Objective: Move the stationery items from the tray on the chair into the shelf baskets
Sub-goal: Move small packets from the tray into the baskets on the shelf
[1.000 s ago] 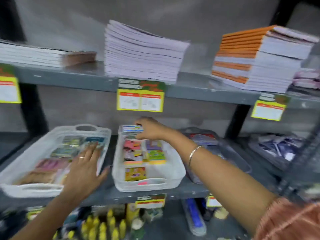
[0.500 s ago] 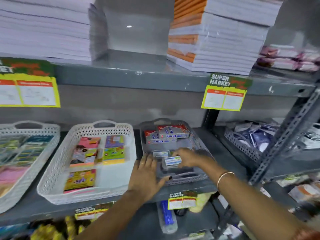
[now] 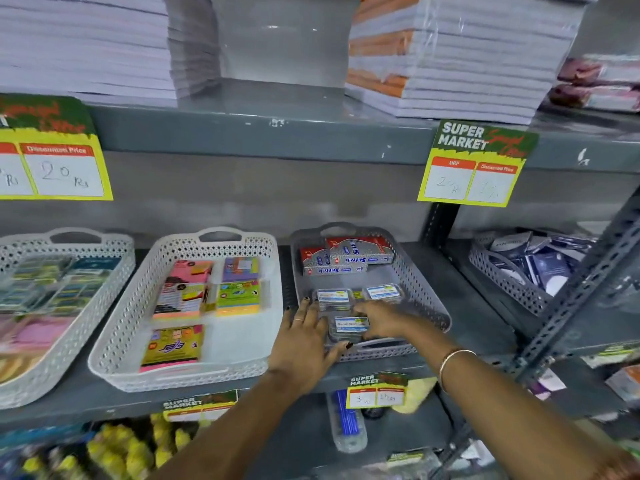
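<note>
A grey perforated basket point(image 3: 424, 289) sits on the middle shelf. It holds red and silver boxes point(image 3: 346, 258) at the back and small clear packs with white-blue labels point(image 3: 382, 292) in front. My right hand point(image 3: 382, 320) is inside the basket, fingers closed on one such small pack point(image 3: 350, 325) at the front. My left hand point(image 3: 304, 344) lies flat with spread fingers on the basket's front left corner. The tray on the chair is out of view.
A white basket point(image 3: 131, 327) with colourful sticky-note packs stands to the left, another white basket point(image 3: 86, 306) further left. A grey basket point(image 3: 502, 275) of dark packets is at the right behind a slanted metal upright point(image 3: 581, 292). Notebook stacks point(image 3: 450, 53) fill the shelf above. Price tags point(image 3: 476, 164) hang from shelf edges.
A second ago my right hand held the small pack over the white basket; it has moved right into the grey basket and lowered the pack there. My left hand moved to the grey basket's corner.
</note>
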Motion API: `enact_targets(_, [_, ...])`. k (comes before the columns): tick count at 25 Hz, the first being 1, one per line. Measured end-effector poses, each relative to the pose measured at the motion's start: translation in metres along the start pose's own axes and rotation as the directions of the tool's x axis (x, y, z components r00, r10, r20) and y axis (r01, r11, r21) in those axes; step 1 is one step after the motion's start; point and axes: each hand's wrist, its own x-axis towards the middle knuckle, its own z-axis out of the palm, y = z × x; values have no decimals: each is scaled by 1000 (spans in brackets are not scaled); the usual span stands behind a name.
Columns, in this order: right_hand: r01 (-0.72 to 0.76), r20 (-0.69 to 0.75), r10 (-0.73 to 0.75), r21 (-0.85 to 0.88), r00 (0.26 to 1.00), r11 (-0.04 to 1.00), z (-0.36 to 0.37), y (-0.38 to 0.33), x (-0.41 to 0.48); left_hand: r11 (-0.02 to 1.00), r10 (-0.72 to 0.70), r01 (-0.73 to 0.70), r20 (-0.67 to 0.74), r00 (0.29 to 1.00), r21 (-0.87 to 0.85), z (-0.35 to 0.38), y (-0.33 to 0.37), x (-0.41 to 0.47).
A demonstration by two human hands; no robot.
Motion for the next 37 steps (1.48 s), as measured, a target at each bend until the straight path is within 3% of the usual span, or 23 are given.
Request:
enact_targets(8, [57, 3, -58, 90, 998, 994, -2, -4, -5, 1000, -3, 3, 5, 1000, -6, 4, 1, 1])
enact_targets(30, [69, 40, -73, 100, 997, 993, -5, -6, 0, 999, -10, 11, 22, 1000, -34, 6, 0, 3])
enact_targets(34, [10, 36, -13, 71, 999, 997, -12, -9, 1, 990, -37, 28, -58, 998, -141, -7, -5, -2])
enact_targets(37, [37, -86, -34, 22, 996, 999, -37, -36, 9, 984, -111, 88, -145, 983, -156, -23, -34, -16])
